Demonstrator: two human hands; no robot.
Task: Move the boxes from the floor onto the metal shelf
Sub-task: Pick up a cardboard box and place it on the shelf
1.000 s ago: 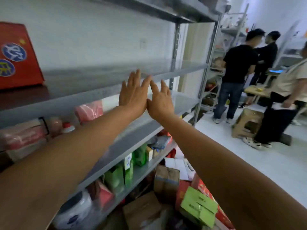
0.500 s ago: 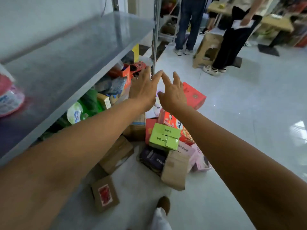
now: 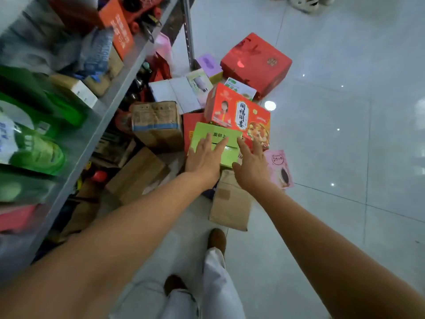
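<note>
Both hands are spread flat and hold nothing: the left hand (image 3: 203, 158) seems to touch the green box (image 3: 215, 140), the right hand (image 3: 250, 168) just beside it. The box lies on the floor pile beside the metal shelf (image 3: 110, 104).

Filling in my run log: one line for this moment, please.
phase: reaching | left hand: open, over green box | right hand: open beside it | box: on pile, not lifted

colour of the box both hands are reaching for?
Light green box with dark printed characters on top; head view shows it, between the left hand and right hand.
</note>
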